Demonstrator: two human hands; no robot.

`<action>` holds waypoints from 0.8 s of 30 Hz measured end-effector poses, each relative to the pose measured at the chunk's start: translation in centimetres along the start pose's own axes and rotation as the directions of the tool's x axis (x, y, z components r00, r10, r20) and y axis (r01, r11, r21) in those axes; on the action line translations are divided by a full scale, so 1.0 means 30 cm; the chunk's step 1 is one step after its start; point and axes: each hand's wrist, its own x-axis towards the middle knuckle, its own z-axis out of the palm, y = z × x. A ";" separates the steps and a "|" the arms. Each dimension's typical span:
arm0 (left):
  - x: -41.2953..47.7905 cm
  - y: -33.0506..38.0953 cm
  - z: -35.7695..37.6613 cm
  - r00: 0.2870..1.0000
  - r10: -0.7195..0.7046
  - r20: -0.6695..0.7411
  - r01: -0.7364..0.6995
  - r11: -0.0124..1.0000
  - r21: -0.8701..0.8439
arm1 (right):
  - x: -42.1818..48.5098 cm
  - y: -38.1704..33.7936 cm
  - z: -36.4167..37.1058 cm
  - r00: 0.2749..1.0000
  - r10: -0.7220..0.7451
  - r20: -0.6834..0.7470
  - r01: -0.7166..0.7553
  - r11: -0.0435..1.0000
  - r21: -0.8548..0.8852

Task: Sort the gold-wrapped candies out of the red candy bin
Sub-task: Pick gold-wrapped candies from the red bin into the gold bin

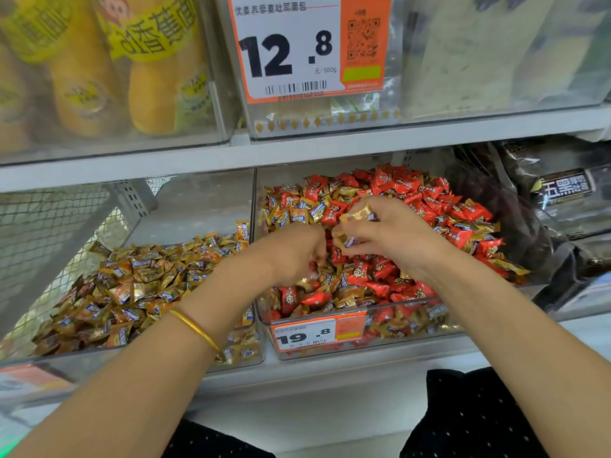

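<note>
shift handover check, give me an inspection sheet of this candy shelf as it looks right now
surface: white shelf, two clear bins side by side
job's things: red candy bin holds red candies with gold-wrapped candies mixed in; left bin holds gold ones
clutter: nothing seen
hands: right hand pinches gold-wrapped candies above the pile; left hand curled into the pile, hold unclear
cables: nothing seen
surroundings: 19.8 price tag on bin front, 12.8 price tag above, dark packets at right

left hand (294,256): fingertips buried in red candy bin (330,353) pile, hold unclear | right hand (393,239): pinches gold-wrapped candies (358,213), count unreadable | bin tag (319,330): small print blurred | upper price tag (291,47): top cropped | yellow packs (99,61): blurred | dark bags (562,193): cropped at right edge
</note>
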 end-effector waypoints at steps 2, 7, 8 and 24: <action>0.002 -0.018 -0.008 0.984 -0.015 -0.179 -0.019 0.982 -0.188 | -0.009 -0.016 -0.015 0.985 0.162 0.058 -0.172 0.923 0.345; -0.011 -0.006 0.033 0.984 -0.106 -0.140 -0.063 0.528 -0.847 | -0.031 -0.030 -0.058 0.935 0.327 0.139 -0.331 0.659 0.676; -0.011 -0.002 0.043 0.985 -0.123 -0.123 -0.055 0.447 -0.893 | -0.035 -0.031 -0.069 0.928 0.344 0.143 -0.344 0.644 0.683; 0.046 0.094 0.089 0.985 -0.084 -0.153 -0.102 0.438 -0.893 | -0.121 0.070 -0.222 0.999 0.016 0.050 0.036 0.486 -0.873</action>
